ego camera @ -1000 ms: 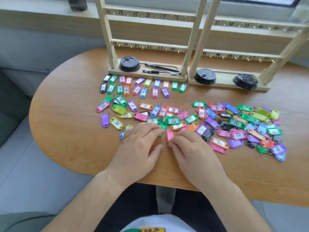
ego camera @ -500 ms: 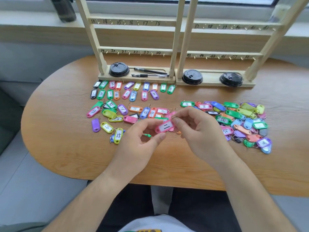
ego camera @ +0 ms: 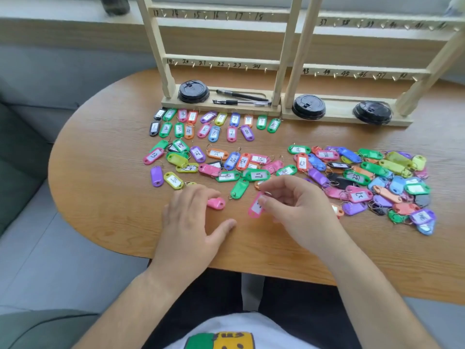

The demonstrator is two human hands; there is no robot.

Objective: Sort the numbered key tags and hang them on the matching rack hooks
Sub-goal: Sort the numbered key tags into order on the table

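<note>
My right hand (ego camera: 299, 210) pinches a pink key tag (ego camera: 255, 207) by its upper end, just above the wooden table (ego camera: 100, 197). My left hand (ego camera: 191, 222) lies flat on the table with straight fingers, its fingertips touching another pink tag (ego camera: 217, 203). Two tidy rows of tags numbered 1 to 10 (ego camera: 214, 124) lie before the left rack (ego camera: 221, 64). Looser tags (ego camera: 214, 165) spread in the middle, and a dense pile of tags (ego camera: 372, 180) sits at the right. The right rack (ego camera: 364, 74) carries hooks numbered in the forties.
Three black cup lids (ego camera: 193, 91) (ego camera: 309, 107) (ego camera: 373, 112) and two pens (ego camera: 241, 99) rest on the rack bases. A window sill runs behind the racks, with a dark bottle (ego camera: 114, 5) on it. A grey sofa (ego camera: 20, 157) lies left of the table.
Half a second ago both hands held the pink tag marked 11 up between them. Now my left hand has let go and dropped flat onto the table; my right hand has lowered the tag.
</note>
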